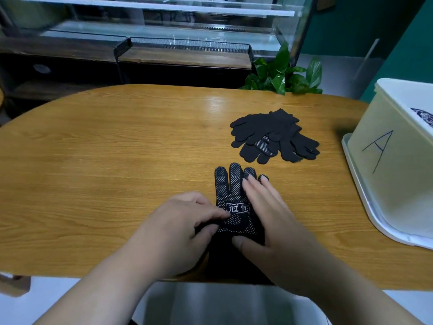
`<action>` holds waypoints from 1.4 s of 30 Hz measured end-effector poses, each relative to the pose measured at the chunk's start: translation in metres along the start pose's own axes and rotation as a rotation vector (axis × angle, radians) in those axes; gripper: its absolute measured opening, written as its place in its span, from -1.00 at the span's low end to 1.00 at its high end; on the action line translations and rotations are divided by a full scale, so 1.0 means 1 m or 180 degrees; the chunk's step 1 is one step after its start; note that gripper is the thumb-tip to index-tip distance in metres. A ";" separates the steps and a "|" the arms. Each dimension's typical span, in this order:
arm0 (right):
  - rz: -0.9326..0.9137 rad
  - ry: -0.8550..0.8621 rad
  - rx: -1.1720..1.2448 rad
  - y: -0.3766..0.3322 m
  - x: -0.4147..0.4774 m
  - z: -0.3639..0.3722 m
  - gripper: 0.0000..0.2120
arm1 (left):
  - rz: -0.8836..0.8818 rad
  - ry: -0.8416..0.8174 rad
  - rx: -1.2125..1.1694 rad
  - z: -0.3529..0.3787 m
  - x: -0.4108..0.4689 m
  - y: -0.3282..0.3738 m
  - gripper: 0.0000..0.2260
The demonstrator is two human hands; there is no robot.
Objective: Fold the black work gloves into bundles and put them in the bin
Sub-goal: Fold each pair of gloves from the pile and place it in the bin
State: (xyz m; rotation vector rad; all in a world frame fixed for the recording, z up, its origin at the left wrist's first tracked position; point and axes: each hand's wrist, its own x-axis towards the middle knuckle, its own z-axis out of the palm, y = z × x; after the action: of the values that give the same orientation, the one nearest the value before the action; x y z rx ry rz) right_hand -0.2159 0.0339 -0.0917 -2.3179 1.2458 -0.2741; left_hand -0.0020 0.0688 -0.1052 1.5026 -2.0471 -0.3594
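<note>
Left hand (178, 226) pinches the near edge of a dotted black glove (228, 191) lying palm-up on the wooden table (105, 160); right hand (269, 214) lies flat on it, fingers straight. More gloves sit piled (274, 137) just beyond. White bin (398, 160) marked A stands at the table's right end.

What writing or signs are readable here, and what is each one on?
"冠恒": white boxed characters on the palm of the black dotted work glove.
"A": hand-drawn black letter on the side of the pale plastic bin.
Nothing else is readable.
</note>
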 end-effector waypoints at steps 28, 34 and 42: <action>-0.0528 0.0351 -0.0138 0.011 -0.011 0.003 -0.46 | 0.0547 -0.0278 0.0096 -0.003 0.002 -0.006 -0.73; -0.0528 0.0316 -0.0224 0.014 -0.004 -0.005 -0.52 | 0.0493 -0.0361 0.0086 -0.005 0.002 -0.006 -0.74; 0.0269 0.0853 0.0257 0.019 0.011 -0.029 -0.72 | -0.0381 0.0305 -0.0539 -0.012 0.025 -0.010 -0.90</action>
State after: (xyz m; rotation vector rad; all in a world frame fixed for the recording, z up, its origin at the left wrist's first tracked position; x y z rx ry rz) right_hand -0.2350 0.0064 -0.0776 -2.2060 1.4271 -0.6107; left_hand 0.0080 0.0434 -0.0940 1.5118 -1.8104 -0.4856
